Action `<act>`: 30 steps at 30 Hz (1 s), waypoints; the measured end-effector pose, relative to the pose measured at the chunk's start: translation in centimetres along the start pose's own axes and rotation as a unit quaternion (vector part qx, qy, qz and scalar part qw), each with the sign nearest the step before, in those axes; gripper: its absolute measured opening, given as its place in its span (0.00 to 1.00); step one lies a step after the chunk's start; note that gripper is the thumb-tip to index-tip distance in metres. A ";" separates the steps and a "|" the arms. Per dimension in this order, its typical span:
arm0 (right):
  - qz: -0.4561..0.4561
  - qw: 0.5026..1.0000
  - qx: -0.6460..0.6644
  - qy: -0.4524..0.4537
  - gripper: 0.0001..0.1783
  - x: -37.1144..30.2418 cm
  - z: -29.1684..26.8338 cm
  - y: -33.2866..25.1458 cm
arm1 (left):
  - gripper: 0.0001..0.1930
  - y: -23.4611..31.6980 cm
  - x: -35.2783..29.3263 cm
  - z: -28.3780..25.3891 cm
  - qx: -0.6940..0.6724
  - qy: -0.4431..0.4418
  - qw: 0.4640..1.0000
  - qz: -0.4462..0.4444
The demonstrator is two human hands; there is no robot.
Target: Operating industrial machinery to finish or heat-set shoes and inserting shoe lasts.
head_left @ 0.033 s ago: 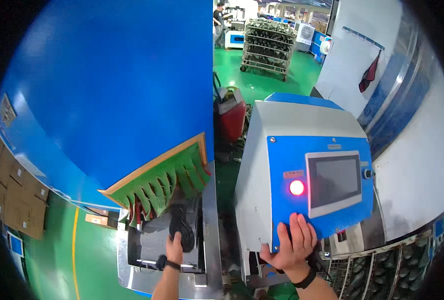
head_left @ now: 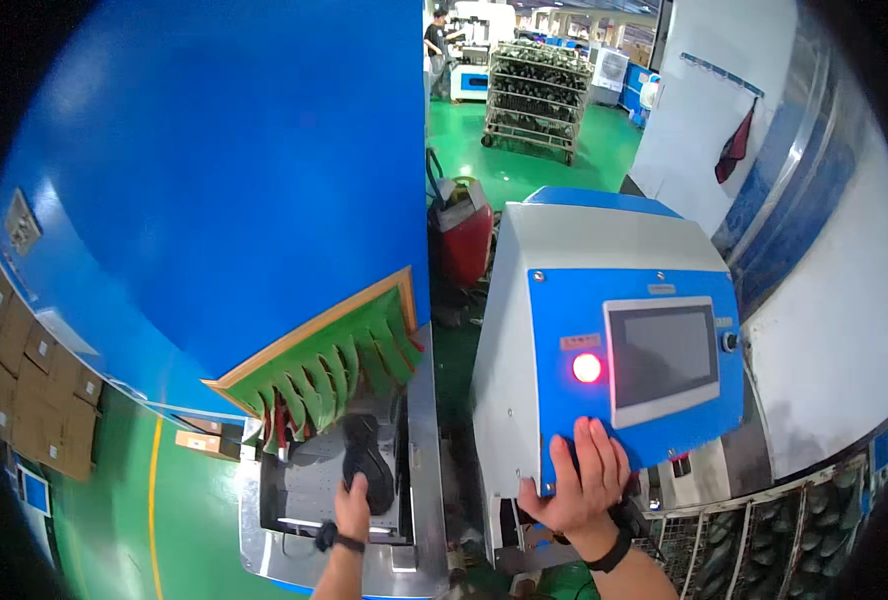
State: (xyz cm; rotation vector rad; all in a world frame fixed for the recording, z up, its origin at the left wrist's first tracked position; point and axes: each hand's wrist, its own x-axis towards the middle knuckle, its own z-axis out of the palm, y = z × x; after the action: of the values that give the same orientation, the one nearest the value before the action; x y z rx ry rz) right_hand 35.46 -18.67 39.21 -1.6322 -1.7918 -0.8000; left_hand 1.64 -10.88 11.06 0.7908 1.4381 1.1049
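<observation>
A black shoe sole lies lengthwise on the perforated metal bed of the machine, below a green slit curtain. My left hand is closed at the near left edge of the sole, its thumb along that edge; the other fingers are mostly hidden. To the right, my right hand rests with fingers spread on the lower edge of a blue control panel. Just above these fingers are a lit red button and a dark screen.
A tall blue machine housing rises at the left. Cardboard boxes are stacked at the far left. At the lower right stands a wire rack holding dark soles. Farther back are a loaded trolley, a red bin and a person.
My left hand has drawn back very slightly toward me along the sole. The right hand stays on the panel, and the whole view has shifted a little.
</observation>
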 end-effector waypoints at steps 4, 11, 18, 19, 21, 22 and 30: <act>0.028 0.988 0.149 -0.028 0.28 -2.5 -2.5 -1.2 | 0.27 4.0 -16.6 1.2 -0.060 -0.008 0.998 0.016; 0.312 0.623 0.679 -0.231 0.67 -10.9 -8.3 -3.2 | 0.25 7.5 -35.3 6.6 0.171 -0.226 0.929 0.238; 0.160 0.755 0.412 -0.484 0.62 -14.5 -12.3 2.2 | 0.34 8.5 -36.1 15.2 0.494 -0.133 0.829 0.227; 0.180 0.754 0.407 -0.483 0.62 -15.5 -12.6 3.1 | 0.28 9.0 -36.6 16.2 0.573 -0.214 0.782 0.117; 0.207 0.751 0.396 -0.486 0.62 -16.9 -13.8 5.0 | 0.22 7.0 -37.2 17.3 0.607 -0.275 0.735 0.123; 0.232 0.719 0.379 -0.534 0.63 -17.1 -14.9 5.8 | 0.17 6.4 -37.6 17.9 0.640 -0.329 0.682 0.131; 0.304 0.654 0.441 -0.534 0.63 -24.6 -14.5 11.3 | 0.10 2.4 -34.4 19.5 0.326 -0.548 0.641 0.428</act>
State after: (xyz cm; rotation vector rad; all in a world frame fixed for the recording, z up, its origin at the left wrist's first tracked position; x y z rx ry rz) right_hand 49.03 -44.78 30.52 -1.7868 -1.5186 1.4469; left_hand 26.42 -37.73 26.28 2.3240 0.2497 0.3908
